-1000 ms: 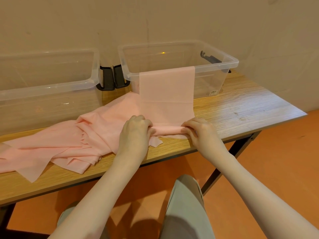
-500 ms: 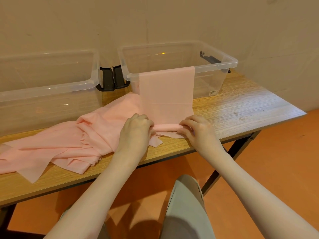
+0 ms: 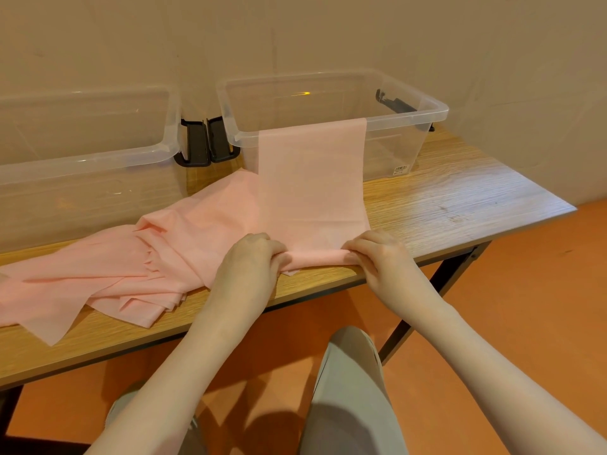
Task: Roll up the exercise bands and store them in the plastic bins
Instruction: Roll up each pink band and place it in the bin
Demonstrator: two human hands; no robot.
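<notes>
One head view only. Pink exercise band (image 3: 312, 178): likely thin, light, limp, stretchy; best taken at near end, one hand per edge. Matte pale pink strip, draped from right plastic bin (image 3: 331, 103) rim onto table (image 3: 460, 205). Left hand (image 3: 251, 261) and right hand (image 3: 381, 257) pinch rolled end at table's front edge. More bands heaped left (image 3: 98, 274).

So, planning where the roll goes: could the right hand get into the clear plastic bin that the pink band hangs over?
Probably yes: the right hand faces the lidless clear plastic bin, with only the draped pink band between.

Warm, even light lit my view; a small glare spot showed on the right bin (image 3: 305, 93), edges slightly bowed.
</notes>
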